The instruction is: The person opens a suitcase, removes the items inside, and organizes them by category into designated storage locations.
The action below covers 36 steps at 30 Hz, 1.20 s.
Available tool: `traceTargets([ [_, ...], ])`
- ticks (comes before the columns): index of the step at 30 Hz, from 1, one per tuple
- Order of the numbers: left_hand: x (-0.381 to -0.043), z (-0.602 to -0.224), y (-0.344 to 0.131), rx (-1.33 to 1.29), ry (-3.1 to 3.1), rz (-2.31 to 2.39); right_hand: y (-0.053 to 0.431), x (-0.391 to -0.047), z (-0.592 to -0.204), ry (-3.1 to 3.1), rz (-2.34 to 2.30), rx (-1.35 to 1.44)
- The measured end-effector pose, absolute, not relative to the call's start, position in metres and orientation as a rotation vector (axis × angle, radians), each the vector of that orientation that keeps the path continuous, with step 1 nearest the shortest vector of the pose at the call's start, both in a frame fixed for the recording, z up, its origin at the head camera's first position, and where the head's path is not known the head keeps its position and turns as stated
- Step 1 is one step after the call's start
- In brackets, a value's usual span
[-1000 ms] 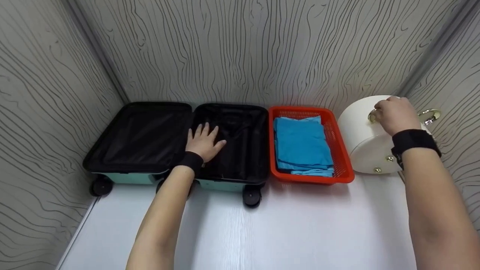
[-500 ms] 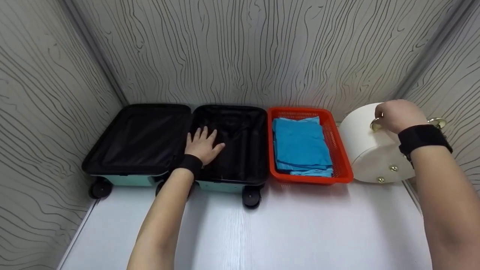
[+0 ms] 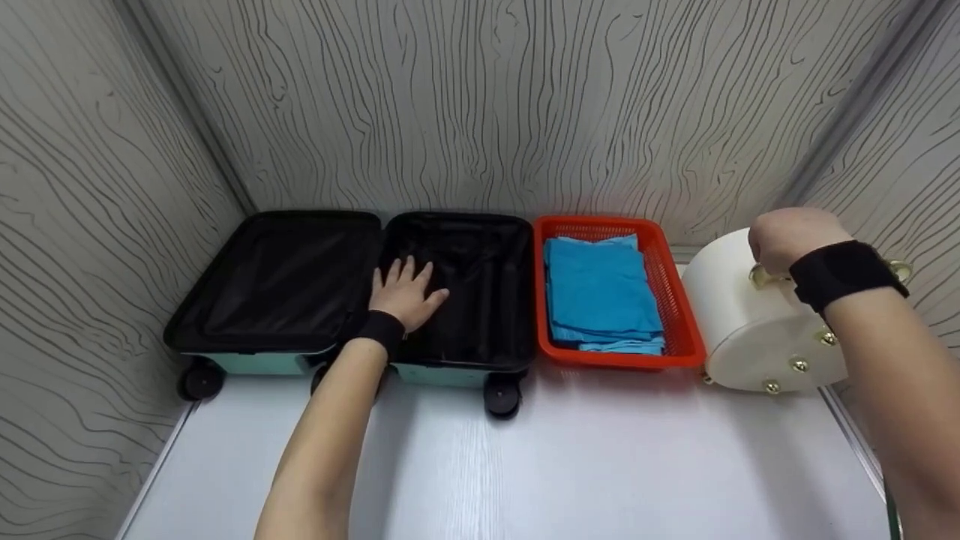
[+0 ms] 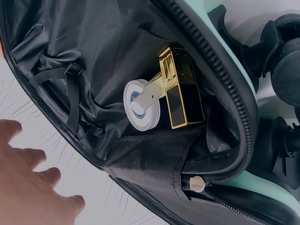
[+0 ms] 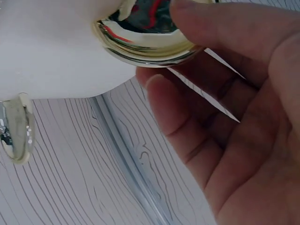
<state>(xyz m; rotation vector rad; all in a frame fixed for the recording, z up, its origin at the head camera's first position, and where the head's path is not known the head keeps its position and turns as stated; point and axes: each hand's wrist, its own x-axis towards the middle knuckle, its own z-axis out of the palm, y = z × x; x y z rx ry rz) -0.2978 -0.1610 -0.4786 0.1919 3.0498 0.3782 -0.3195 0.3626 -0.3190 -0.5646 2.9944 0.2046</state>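
Fingers spread, my left hand (image 3: 405, 294) is over the right half of an opened mint-green suitcase (image 3: 491, 315) with black lining; whether it touches cannot be told. Inside that half, the left wrist view shows a black-and-gold rectangular case (image 4: 184, 104), a white round container (image 4: 149, 123) with a blue label and a small white-and-gold piece. On the right, my right hand (image 3: 796, 236) grips a shiny gold handle (image 5: 145, 55) on a white drum-shaped case (image 3: 724, 289). The white case is tilted, with several gold studs (image 3: 799, 365) showing on its flat face.
A red plastic basket (image 3: 634, 360) with folded blue cloths (image 3: 604, 289) stands between the suitcase and the white case. The suitcase's other half (image 3: 285, 285) lies at left. Black wheels (image 3: 502, 397) jut forward over the white table (image 3: 592, 457). Patterned walls (image 3: 465, 105) enclose three sides.
My right hand has brought the white case nearer to me and slightly to the right, and more of its studded face shows. The left hand has hardly moved.
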Motion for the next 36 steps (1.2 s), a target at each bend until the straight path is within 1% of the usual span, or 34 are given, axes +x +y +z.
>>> traceTargets([
  [17, -0.299, -0.478, -0.158, 0.203, 3.041, 0.362, 0.343, -0.275, -0.310, 2.908, 0.357, -0.578],
  [29, -0.294, -0.481, -0.156, 0.220, 3.035, 0.374, 0.334, -0.264, -0.314, 2.823, 0.322, -0.585],
  [36, -0.301, -0.489, -0.156, 0.221, 3.020, 0.351, 0.327, -0.257, -0.314, 2.717, 0.185, -0.557],
])
